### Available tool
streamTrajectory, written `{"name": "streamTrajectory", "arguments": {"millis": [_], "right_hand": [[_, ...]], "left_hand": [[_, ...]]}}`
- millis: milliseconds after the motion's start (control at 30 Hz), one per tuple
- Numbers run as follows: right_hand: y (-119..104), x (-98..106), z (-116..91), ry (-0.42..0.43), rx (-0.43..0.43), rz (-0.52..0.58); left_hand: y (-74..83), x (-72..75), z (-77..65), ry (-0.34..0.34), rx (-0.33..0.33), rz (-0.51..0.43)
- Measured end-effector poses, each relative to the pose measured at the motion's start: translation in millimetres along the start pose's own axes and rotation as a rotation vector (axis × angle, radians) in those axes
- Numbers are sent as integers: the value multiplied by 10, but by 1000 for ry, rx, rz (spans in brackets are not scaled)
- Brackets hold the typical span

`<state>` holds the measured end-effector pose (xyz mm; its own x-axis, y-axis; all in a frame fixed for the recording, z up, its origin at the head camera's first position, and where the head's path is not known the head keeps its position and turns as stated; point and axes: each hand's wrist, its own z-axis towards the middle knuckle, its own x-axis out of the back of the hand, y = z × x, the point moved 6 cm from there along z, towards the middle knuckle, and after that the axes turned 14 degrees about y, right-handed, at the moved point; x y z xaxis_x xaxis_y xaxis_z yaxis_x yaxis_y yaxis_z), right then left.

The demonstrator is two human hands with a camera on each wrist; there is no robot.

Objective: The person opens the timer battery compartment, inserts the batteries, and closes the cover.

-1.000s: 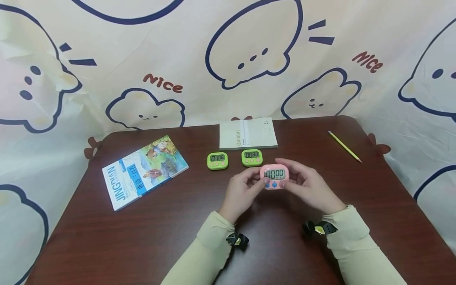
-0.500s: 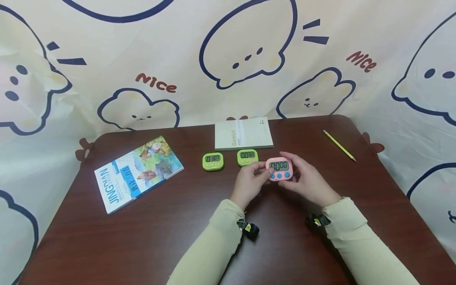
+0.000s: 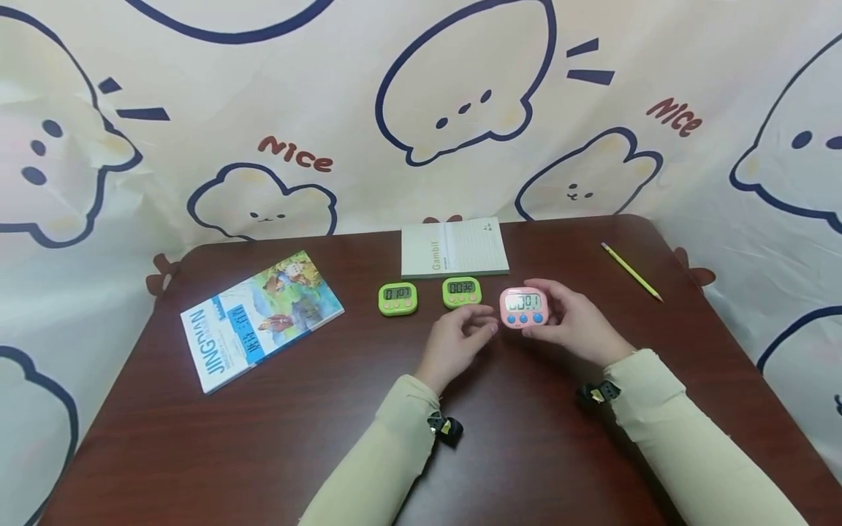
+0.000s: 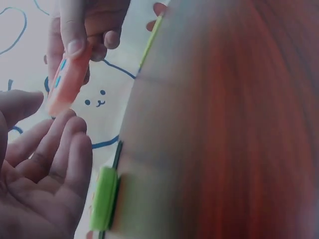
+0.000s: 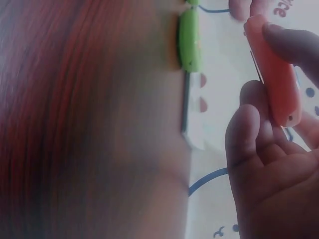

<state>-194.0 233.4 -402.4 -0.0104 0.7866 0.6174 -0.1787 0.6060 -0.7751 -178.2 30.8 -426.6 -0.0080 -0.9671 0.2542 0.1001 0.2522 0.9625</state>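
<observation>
A pink digital timer (image 3: 523,307) with a lit display and blue buttons faces up toward the head camera. My right hand (image 3: 579,325) grips it at its right side, thumb below and fingers behind. In the right wrist view the pink timer (image 5: 274,74) appears edge-on between thumb and fingers. My left hand (image 3: 455,343) is just left of it, fingers loosely bent and holding nothing; the left wrist view shows a gap between those fingers (image 4: 77,149) and the timer (image 4: 70,82). Behind the hands, two green timers (image 3: 397,299) (image 3: 462,291) rest on the table.
A pale notepad (image 3: 454,248) lies at the table's back edge, behind the green timers. To the left is an illustrated book (image 3: 263,321), set at an angle. A yellow-green pencil (image 3: 631,271) lies at the back right. A printed cloth (image 3: 395,109) hangs behind the brown table (image 3: 263,453).
My left hand has let go of the pink timer and drawn back leftward. The right hand has carried the timer slightly right and up, and its display reading has changed.
</observation>
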Motion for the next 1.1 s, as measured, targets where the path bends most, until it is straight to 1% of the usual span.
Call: {"name": "streamTrajectory", "arguments": {"millis": [100, 167, 267, 333, 400, 567, 667, 767, 867, 967, 1100], "right_hand": [[92, 3, 55, -13, -31, -20], [160, 13, 96, -21, -55, -30], [251, 41, 159, -27, -83, -39], [307, 58, 200, -30, -95, -54], [353, 71, 239, -35, -95, -75], [415, 65, 327, -39, -74, -112], [455, 51, 361, -50, -68, -122], [496, 46, 375, -67, -68, -135], [536, 55, 384, -70, -80, -137], [580, 84, 399, -55, -112, -117], [626, 101, 438, -26, -136, -132]], "left_hand": [[8, 70, -45, 9, -80, 92], [4, 102, -65, 15, -117, 118], [-5, 121, -61, 26, -128, 122], [-10, 93, -33, 26, -111, 119], [-6, 20, 10, 17, -85, 120], [22, -277, 128, -26, 6, 156], [13, -473, 175, -65, 46, 224], [0, -622, 189, -101, 52, 287], [-5, -702, 193, -110, 53, 318], [-3, -736, 212, -105, 67, 317], [3, -768, 249, -94, 76, 325]]}}
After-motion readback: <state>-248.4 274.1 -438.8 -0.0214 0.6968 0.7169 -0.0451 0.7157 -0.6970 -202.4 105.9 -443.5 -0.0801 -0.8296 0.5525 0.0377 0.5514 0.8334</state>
